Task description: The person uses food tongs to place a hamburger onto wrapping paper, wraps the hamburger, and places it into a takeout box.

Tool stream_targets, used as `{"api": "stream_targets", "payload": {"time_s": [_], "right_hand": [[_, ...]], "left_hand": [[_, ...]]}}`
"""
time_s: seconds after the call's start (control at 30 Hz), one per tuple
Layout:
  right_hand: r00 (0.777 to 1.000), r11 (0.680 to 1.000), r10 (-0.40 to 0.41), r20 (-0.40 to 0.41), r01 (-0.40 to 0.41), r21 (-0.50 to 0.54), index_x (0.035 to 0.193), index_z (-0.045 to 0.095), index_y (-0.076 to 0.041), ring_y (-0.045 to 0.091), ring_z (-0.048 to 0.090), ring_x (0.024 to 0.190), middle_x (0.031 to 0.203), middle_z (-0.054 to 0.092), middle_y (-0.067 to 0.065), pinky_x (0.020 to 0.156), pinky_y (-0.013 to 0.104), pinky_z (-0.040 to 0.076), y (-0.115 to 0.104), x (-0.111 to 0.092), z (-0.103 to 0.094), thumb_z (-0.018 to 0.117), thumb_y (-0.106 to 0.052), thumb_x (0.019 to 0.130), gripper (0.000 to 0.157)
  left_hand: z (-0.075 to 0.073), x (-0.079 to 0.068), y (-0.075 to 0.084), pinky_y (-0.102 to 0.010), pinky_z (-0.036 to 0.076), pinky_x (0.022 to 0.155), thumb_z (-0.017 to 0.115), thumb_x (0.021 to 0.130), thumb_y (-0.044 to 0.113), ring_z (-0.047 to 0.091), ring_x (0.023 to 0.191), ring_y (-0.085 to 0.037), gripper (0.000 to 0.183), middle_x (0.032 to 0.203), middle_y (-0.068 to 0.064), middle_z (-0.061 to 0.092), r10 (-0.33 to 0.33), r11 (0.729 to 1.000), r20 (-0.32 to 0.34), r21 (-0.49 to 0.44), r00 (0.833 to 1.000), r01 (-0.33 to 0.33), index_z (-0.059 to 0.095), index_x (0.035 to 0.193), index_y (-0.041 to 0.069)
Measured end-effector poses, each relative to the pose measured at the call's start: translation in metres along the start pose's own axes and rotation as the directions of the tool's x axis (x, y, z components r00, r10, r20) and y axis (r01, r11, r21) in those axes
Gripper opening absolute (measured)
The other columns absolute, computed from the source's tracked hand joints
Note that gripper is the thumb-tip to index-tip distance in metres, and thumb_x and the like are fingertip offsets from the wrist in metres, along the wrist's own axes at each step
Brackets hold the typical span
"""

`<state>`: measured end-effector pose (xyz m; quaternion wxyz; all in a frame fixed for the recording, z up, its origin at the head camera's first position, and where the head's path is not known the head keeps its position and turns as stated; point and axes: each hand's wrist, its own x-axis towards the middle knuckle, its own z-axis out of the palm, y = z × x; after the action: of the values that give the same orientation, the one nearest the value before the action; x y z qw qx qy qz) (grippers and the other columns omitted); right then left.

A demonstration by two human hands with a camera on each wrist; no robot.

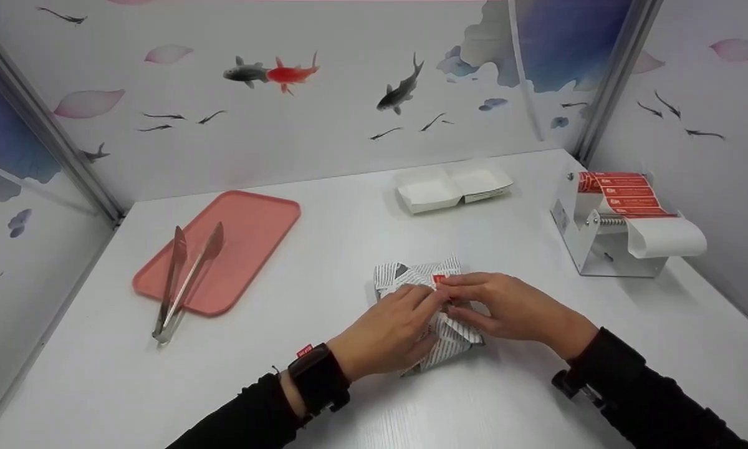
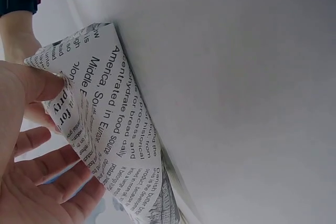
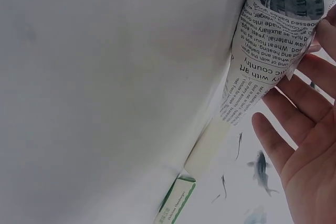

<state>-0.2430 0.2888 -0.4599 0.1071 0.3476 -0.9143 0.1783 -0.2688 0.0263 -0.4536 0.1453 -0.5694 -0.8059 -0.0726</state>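
Observation:
A packet wrapped in newsprint-patterned paper (image 1: 455,343) lies on the white table in front of me, with a small red sticker (image 1: 439,280) on its top. My left hand (image 1: 389,327) rests over the packet, fingertips near the sticker; the left wrist view shows its thumb against the printed paper (image 2: 113,108) and the other fingers extended. From the right, my right hand (image 1: 514,305) touches the packet's top beside the sticker, fingers fairly straight. Close up, the right hand (image 3: 304,119) has its fingers spread beside the paper (image 3: 273,40). Both hands hide part of the top.
Metal tongs (image 1: 190,274) lie across a pink tray (image 1: 255,249) at the left. Behind the packet stands an opened white carton (image 1: 433,190). A label dispenser (image 1: 617,240) with a roll of red labels (image 1: 629,196) occupies the right side. Printed panels enclose the table.

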Motion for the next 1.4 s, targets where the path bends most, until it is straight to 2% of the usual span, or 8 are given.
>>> {"api": "stream_targets", "payload": {"time_s": [0.2,0.33,0.47,0.73,0.93,1.07,1.27,1.4], "right_hand": [[0.999,1.0,0.014,0.041,-0.013,-0.022,0.147,0.065,-0.007,0.033,0.064,0.139,0.152,0.065,0.009,0.112,0.054,0.053,-0.002,-0.001,-0.002,0.069,-0.037,0.106,0.05],[0.997,0.999,0.049,0.06,-0.048,-0.022,0.152,0.06,-0.007,0.036,0.059,0.145,0.156,0.061,0.007,0.116,0.057,0.049,-0.004,-0.002,-0.003,0.066,-0.041,0.107,0.057],[0.994,0.997,0.075,0.081,-0.074,-0.012,0.156,0.055,-0.007,0.038,0.053,0.149,0.16,0.057,0.007,0.119,0.059,0.045,-0.004,-0.001,-0.001,0.056,-0.035,0.112,0.052],[0.983,0.993,0.115,0.143,-0.117,0.003,0.157,0.052,-0.002,0.04,0.053,0.149,0.161,0.056,0.014,0.119,0.061,0.044,-0.002,0.003,0.004,0.049,-0.038,0.115,0.056],[0.969,0.987,0.156,0.193,-0.161,0.009,0.159,0.05,-0.003,0.038,0.05,0.152,0.163,0.053,0.014,0.121,0.06,0.043,0.0,0.001,0.007,0.048,-0.043,0.114,0.06],[0.966,0.987,0.156,0.204,-0.163,0.015,0.158,0.05,-0.002,0.039,0.05,0.152,0.163,0.053,0.016,0.121,0.06,0.042,-0.002,0.002,0.005,0.048,-0.044,0.114,0.061],[0.957,0.982,0.176,0.232,-0.186,0.022,0.158,0.05,-0.002,0.04,0.049,0.153,0.163,0.053,0.016,0.121,0.061,0.042,-0.004,0.002,0.001,0.047,-0.047,0.114,0.063],[0.951,0.974,0.19,0.243,-0.213,0.073,0.156,0.052,-0.002,0.04,0.049,0.152,0.162,0.054,0.015,0.122,0.062,0.041,-0.003,0.004,-0.001,0.049,-0.047,0.113,0.063]], "left_hand": [[0.0,0.0,0.001,-0.036,0.055,0.105,0.069,0.102,0.03,0.063,0.122,-0.023,0.046,0.132,-0.005,0.066,-0.002,0.999,-0.007,0.05,1.0,0.003,0.063,0.144,0.012],[-0.002,-0.001,0.002,-0.037,0.054,0.111,0.066,0.105,0.03,0.061,0.134,-0.023,0.05,0.146,-0.006,0.064,-0.009,0.999,0.031,0.053,0.999,0.007,0.06,0.151,0.011],[-0.004,-0.003,0.004,-0.039,0.055,0.112,0.062,0.107,0.03,0.059,0.143,-0.021,0.052,0.156,-0.004,0.061,-0.014,0.998,0.059,0.06,0.998,0.011,0.056,0.155,0.012],[-0.005,-0.007,0.005,-0.038,0.057,0.104,0.066,0.104,0.026,0.062,0.137,-0.019,0.041,0.146,0.0,0.068,-0.015,0.998,0.031,0.066,0.999,0.013,0.064,0.143,0.014],[-0.006,-0.01,0.005,-0.039,0.056,0.108,0.064,0.105,0.023,0.063,0.138,-0.02,0.041,0.146,-0.001,0.069,-0.016,1.0,0.026,0.027,1.0,0.015,0.065,0.145,0.012],[-0.008,-0.01,0.005,-0.04,0.055,0.112,0.063,0.106,0.024,0.062,0.142,-0.021,0.042,0.148,-0.003,0.068,-0.017,1.0,0.061,0.021,0.998,0.016,0.064,0.146,0.012],[-0.01,-0.009,0.006,-0.042,0.053,0.115,0.061,0.109,0.035,0.057,0.147,-0.022,0.049,0.155,-0.004,0.063,-0.023,0.999,0.139,0.04,0.99,0.017,0.061,0.152,0.012],[-0.012,-0.01,0.006,-0.043,0.053,0.114,0.059,0.11,0.04,0.057,0.147,-0.022,0.05,0.155,-0.003,0.063,-0.035,0.999,0.145,0.021,0.989,0.032,0.06,0.152,0.013]]}}
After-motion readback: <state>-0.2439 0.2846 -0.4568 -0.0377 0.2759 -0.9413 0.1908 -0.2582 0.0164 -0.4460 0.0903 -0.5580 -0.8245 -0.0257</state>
